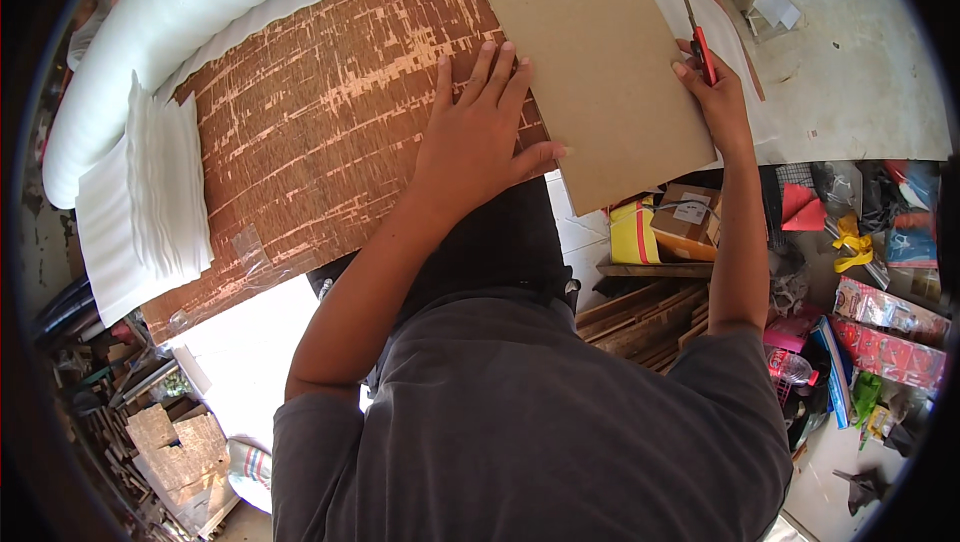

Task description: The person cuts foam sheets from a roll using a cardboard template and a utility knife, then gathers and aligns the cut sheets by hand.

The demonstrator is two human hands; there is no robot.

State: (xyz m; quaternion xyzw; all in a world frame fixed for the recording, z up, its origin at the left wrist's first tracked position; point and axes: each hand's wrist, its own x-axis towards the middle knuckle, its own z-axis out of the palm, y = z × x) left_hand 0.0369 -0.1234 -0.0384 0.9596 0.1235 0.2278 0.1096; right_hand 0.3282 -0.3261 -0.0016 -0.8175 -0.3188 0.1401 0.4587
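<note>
My left hand [482, 122] lies flat with fingers spread on a brown board [310, 112] covered in pale cut marks. Its thumb reaches over the near left edge of a plain tan cardboard sheet [600, 72], which sits at the board's right end. In my right hand [722, 102] is a red utility knife [702, 54], its dark blade out and angled up and away. That hand is at the sheet's right edge, its thumb by the edge; whether the fingers also grip the sheet is hard to see.
White foam sheets [150, 192] are stacked on the board's left end, and a thick foam roll [130, 62] curves behind. Right stands a pale worktop [850, 62]. Below it are a cardboard box [688, 222], wood strips [645, 317] and a plastic bottle [792, 367]. Wood scraps [180, 452] lie lower left.
</note>
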